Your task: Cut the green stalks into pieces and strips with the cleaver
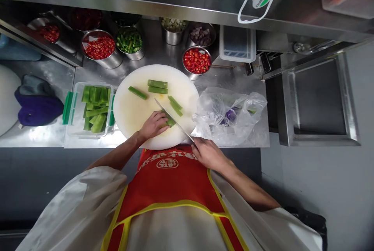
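My right hand [209, 152] is wrapped round the handle of a kitchen knife [175, 121], whose blade slants up and left across the round white cutting board [128, 120]. Under the curled fingers of my left hand [154, 125], a green vegetable stalk piece [170, 122] is pressed to the board, right beside the blade. My fingers partly cover it. Farther back on the board lie two thick stalk pieces [157, 87], a single piece [137, 92] to the left and thinner pieces [175, 105] to the right. Left of the board, a clear container [76, 128] holds several cut stalk pieces.
Metal pots of red chilies [101, 47], green peppers [129, 40] and more red chilies [196, 61] stand behind the board. A crumpled plastic bag [245, 122] lies to its right. A purple cloth [37, 105] sits far left. A steel shelf [175, 5] overhangs the back.
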Available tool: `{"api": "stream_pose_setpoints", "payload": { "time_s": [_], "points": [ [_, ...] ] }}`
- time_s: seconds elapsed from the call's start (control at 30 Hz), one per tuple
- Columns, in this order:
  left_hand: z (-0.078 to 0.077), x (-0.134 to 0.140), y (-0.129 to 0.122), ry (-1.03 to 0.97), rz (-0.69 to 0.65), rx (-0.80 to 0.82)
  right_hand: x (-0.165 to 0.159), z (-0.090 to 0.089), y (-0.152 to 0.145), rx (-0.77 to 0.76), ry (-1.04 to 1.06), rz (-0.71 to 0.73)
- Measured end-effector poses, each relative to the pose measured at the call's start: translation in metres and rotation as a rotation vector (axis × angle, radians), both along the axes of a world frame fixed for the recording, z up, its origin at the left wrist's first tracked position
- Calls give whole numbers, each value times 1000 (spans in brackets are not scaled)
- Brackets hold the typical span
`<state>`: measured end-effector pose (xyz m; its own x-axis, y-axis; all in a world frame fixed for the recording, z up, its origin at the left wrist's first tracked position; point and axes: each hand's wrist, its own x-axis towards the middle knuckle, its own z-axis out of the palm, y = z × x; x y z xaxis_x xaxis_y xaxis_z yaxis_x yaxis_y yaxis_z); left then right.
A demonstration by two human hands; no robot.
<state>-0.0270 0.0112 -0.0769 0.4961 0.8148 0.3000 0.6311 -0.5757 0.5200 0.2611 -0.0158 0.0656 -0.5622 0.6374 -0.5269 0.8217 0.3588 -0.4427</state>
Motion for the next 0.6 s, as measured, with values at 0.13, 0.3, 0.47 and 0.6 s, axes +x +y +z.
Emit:
{"api": "stream_pose_setpoints", "payload": {
  "time_s": [0.13,0.3,0.47,0.6],
  "points": [
    [0,1,0,1,-3,-8,-5,5,3,-37,-22,2],
    [0,1,0,15,5,-10,7,16,3,-67,-27,16],
    [-2,1,1,-16,15,24,11,17,5,-86,-57,37],
    [0,2,1,-25,-2,21,-22,-13,19,-54,-70,43]
  ]
}}
